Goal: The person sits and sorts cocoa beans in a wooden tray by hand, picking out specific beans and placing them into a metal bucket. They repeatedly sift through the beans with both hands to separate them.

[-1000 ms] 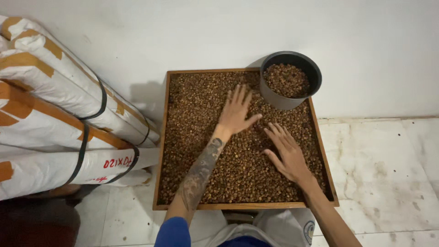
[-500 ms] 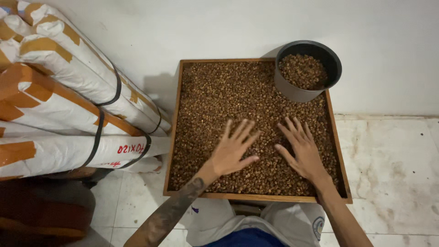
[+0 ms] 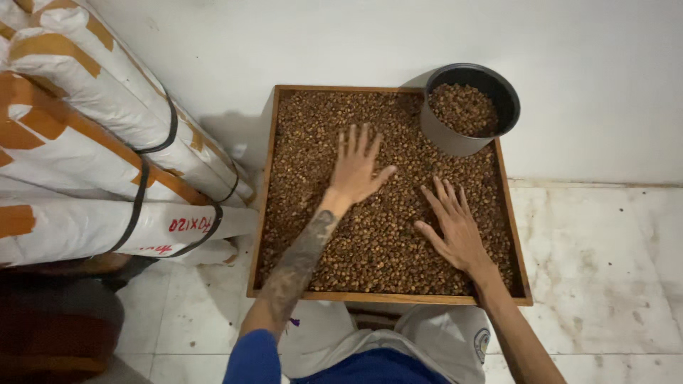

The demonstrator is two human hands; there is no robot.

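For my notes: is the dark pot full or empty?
Nearly full: the dark pot holds brown beans close to its rim.

Left hand [image 3: 358, 167] and right hand [image 3: 452, 227] flat on beans [image 3: 313, 149].

White rolls with orange patches [image 3: 92, 135], strapped by black bands, fill the left of the frame; a white wall [image 3: 356, 43] spans the top; pale floor tiles [image 3: 605, 263] lie lower right

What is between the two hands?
Only brown beans in the wooden tray lie between the left hand and right hand, seen from the head view.
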